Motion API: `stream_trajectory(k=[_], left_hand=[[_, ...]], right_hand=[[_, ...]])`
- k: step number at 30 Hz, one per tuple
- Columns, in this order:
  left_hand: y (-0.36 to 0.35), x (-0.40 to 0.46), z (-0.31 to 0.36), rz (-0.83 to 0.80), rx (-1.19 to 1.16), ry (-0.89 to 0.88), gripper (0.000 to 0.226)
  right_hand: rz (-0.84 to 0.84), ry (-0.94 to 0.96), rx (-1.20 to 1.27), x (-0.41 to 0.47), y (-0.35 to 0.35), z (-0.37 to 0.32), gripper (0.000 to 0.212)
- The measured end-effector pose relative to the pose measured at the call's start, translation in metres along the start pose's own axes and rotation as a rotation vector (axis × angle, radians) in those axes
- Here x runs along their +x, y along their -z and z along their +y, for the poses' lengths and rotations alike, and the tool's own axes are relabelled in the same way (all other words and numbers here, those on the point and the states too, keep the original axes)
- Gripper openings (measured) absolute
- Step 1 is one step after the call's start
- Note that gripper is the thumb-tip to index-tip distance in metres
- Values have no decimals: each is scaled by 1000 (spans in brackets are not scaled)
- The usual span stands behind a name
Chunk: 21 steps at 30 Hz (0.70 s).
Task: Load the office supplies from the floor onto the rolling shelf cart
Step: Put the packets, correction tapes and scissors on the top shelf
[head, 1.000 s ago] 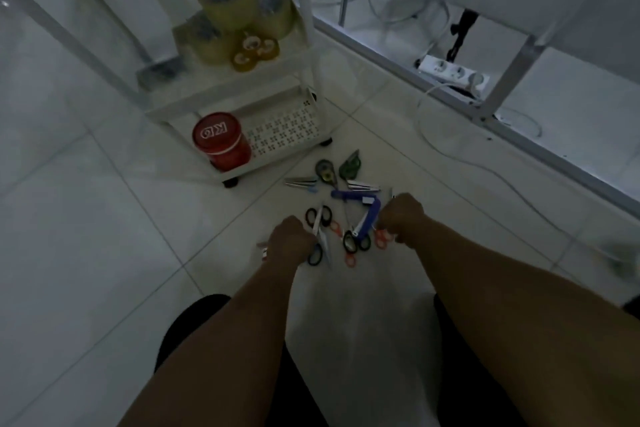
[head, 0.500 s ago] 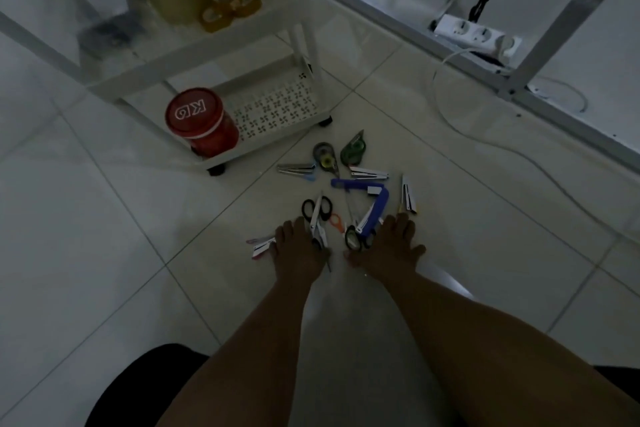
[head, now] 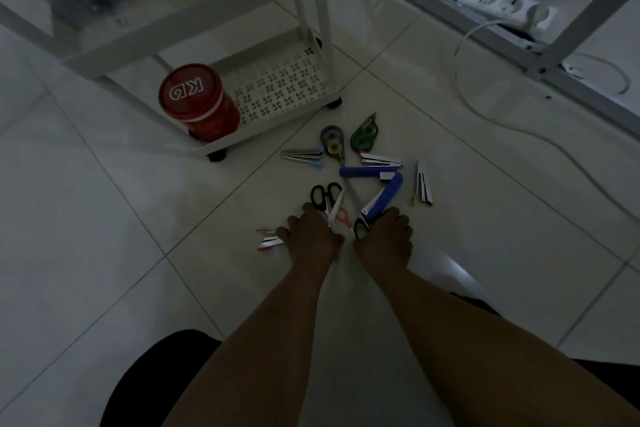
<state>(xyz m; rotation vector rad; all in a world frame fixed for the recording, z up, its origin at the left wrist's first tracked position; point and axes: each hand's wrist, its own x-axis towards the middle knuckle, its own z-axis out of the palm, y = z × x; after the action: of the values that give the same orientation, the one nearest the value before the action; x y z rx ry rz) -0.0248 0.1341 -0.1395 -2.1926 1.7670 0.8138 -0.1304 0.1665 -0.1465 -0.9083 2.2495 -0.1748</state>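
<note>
Both hands, left [head: 311, 239] and right [head: 384, 241], press spread-fingered on scattered scissors [head: 327, 198] beside white rolling cart [head: 277, 104]; glossy tile floor [head: 104, 236]; grasp unclear

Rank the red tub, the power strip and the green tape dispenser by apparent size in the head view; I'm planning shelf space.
1. Red tub, clearly largest.
2. Power strip, though farther away.
3. Green tape dispenser, smallest.
</note>
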Motion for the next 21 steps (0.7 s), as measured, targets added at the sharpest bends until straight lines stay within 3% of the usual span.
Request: stream_trajectory(k=[4, 8, 15, 21], left_hand=[[-11, -5, 0, 32, -77, -20, 36], [-15, -11, 4, 71, -148, 1, 13], [-26, -5, 4, -10, -199, 72, 29], [-19, -7, -9, 37, -388, 42, 14]], right_hand=[[-48, -20, -11, -2, -6, -5, 57], [-94, -63, 76, -7, -14, -4, 34], [-24, -162, 140, -13, -13, -17, 22], [0, -47, 35, -19, -18, -27, 19]])
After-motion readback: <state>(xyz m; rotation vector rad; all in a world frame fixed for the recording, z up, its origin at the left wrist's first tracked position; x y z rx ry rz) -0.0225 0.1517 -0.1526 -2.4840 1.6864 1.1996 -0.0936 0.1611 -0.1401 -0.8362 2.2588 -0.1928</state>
